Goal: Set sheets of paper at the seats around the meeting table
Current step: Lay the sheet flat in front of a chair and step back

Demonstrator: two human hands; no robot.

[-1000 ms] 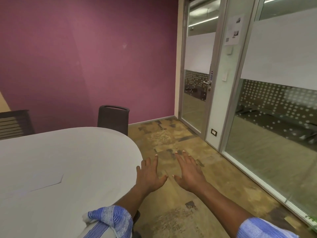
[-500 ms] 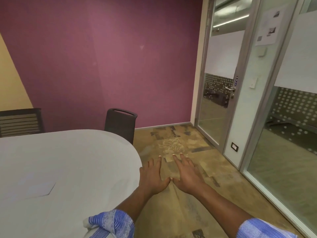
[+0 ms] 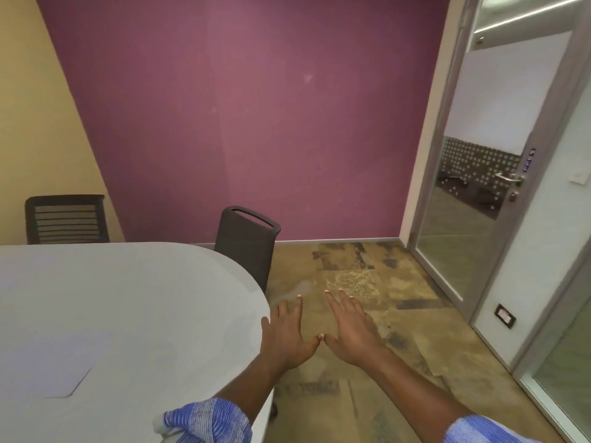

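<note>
A white sheet of paper (image 3: 54,372) lies flat on the white oval meeting table (image 3: 144,298), near its lower left. My left hand (image 3: 286,338) and my right hand (image 3: 353,330) are stretched out palm down, side by side, over the floor just past the table's rounded right end. Both hold nothing, their fingers are spread, and the thumb tips nearly touch. A dark chair (image 3: 246,244) stands at the table's far right end. Another dark chair (image 3: 65,219) with a slatted back stands behind the far edge.
A purple wall faces me, with a yellow wall to its left. A glass door (image 3: 479,187) with a metal handle and glass partitions line the right side. Patterned brown carpet (image 3: 367,282) covers the floor between table and door.
The view has swung left, so the door slid toward the right edge and the yellow wall appeared. My two hands have drawn closer together until the thumbs almost meet.
</note>
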